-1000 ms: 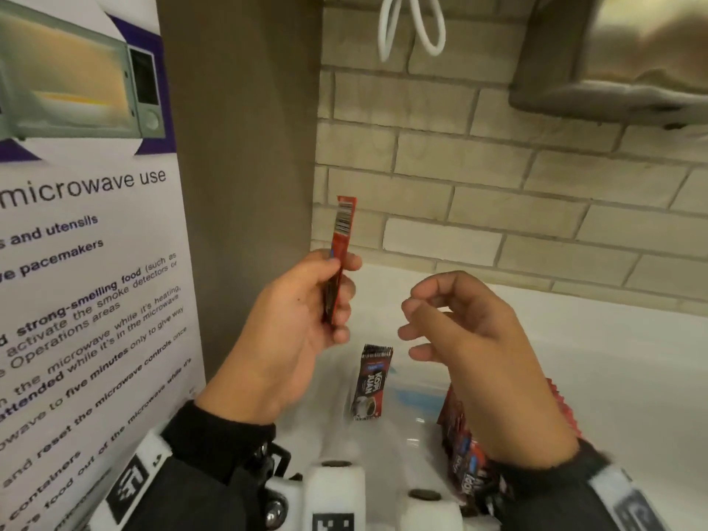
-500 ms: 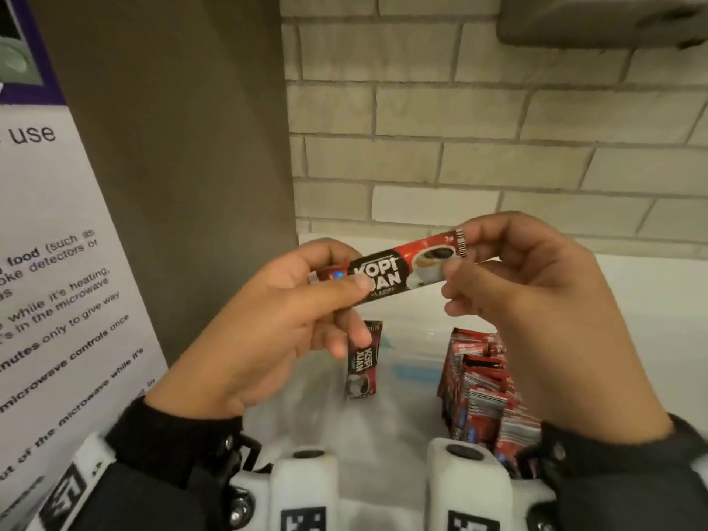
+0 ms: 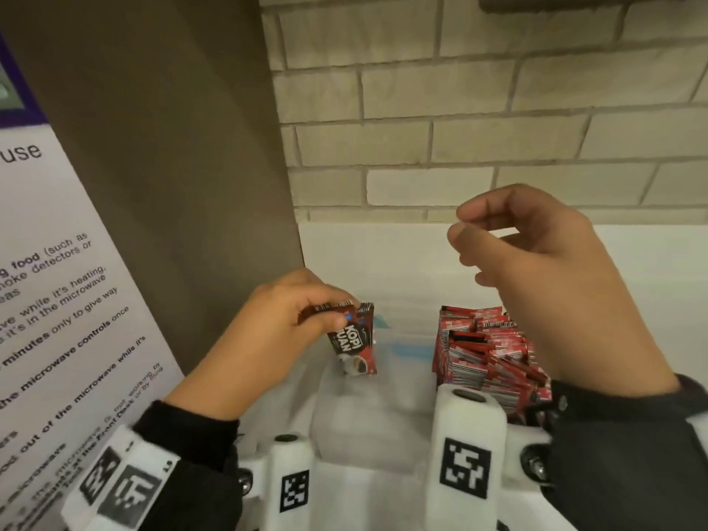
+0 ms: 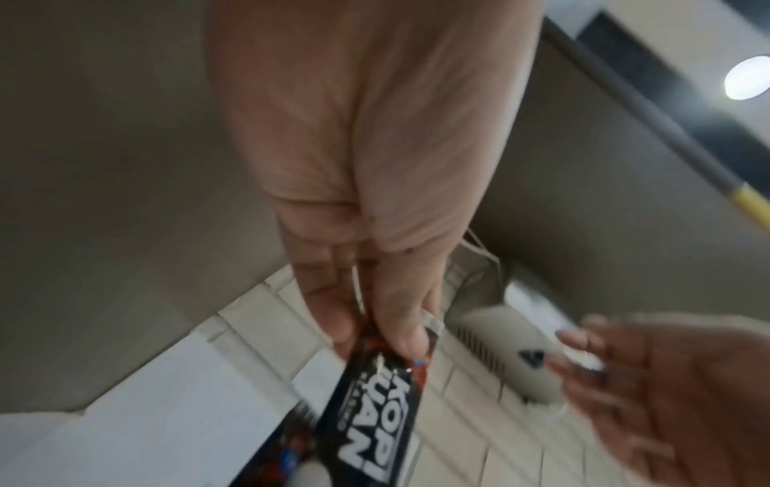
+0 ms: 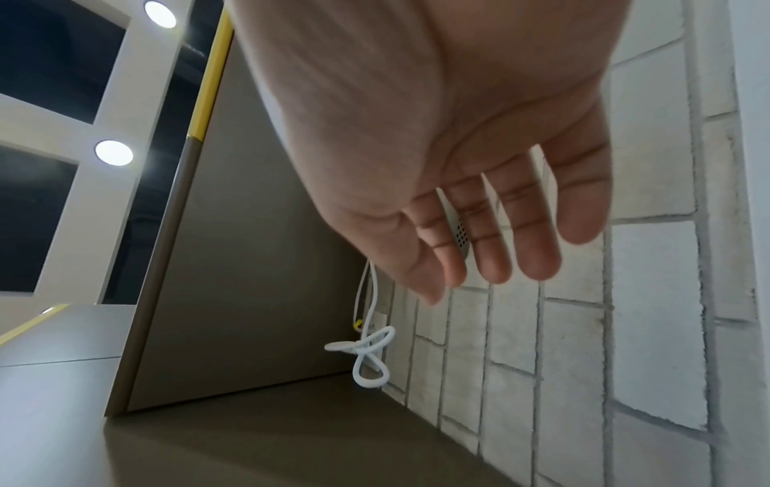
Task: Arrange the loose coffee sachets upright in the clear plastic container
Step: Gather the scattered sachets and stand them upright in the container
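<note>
Sachets are the matter here, and your left hand [image 3: 276, 331] pinches one sachet [image 3: 354, 348] by its top edge between thumb and fingertips, hanging it label-out at the left side of the clear plastic container [image 3: 406, 339]; your right hand [image 3: 544, 277] hovers above and to the right, holding nothing, fingers loosely curled in the head view and fairly straight in its wrist view. Judged from this, the risk sits in that light pinch; the foil looks slick and thin, so it could twist or slip as you lower it. On the left the sachet has nothing visible to lean on, so once released it may topple flat; set it against a wall or the pack. A dense pack of sachets [image 3: 486, 350] stands at the right of the container, partly under your right wrist; dropping that hand carelessly could knock rows askew. The container walls are hard to see against the white counter [image 3: 383, 247], so you may catch a rim.
</note>
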